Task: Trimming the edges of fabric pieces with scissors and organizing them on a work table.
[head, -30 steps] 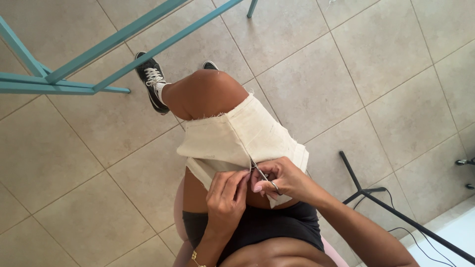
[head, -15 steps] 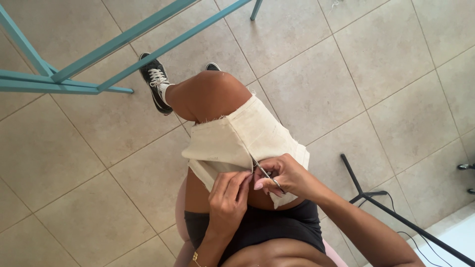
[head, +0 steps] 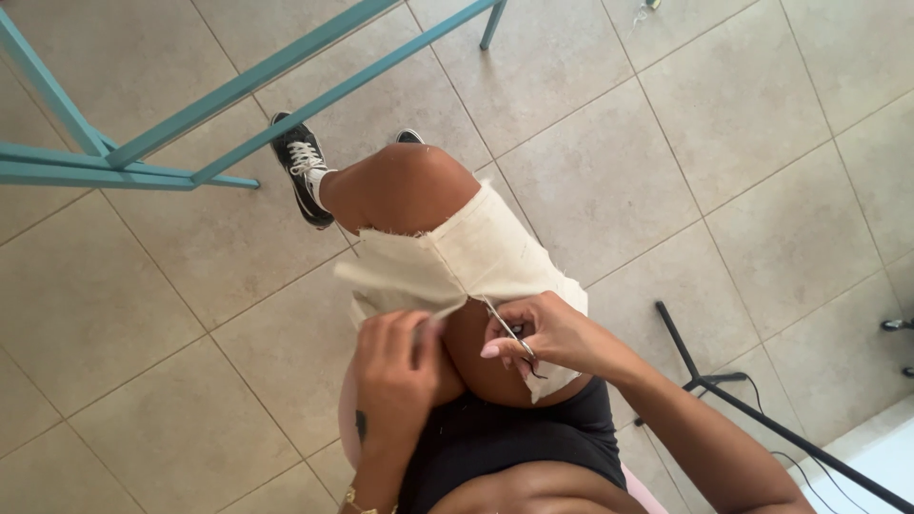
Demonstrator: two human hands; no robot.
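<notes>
- Tiles of pale beige cover the floor (head: 171,314), laid on a diagonal under everything else.
- Turquoise metal frame (head: 238,90) crosses the upper left, its bars slanting over the floor; one leg comes down near the top centre.
- Cream cloth (head: 457,262) lies draped over the person's raised thigh, its frayed edge just below the bare knee and a seam running along its middle; the near edge is gathered at the two hands.
- Black stand (head: 724,385) rests on the floor at lower right, well apart from the cloth, with a thin cable beside it.
- Black shoe (head: 300,176) with white laces sits on the tiles just past the knee.
- Left hand (head: 395,366) is curled shut, pinching the near edge of the cloth between thumb and fingers.
- Right hand (head: 547,338) is closed around small scissors, fingers through the handles, just beside the left hand.
- Small scissors (head: 505,326) point up toward the seam, blades touching the cloth edge; whether the blades are apart cannot be told.
</notes>
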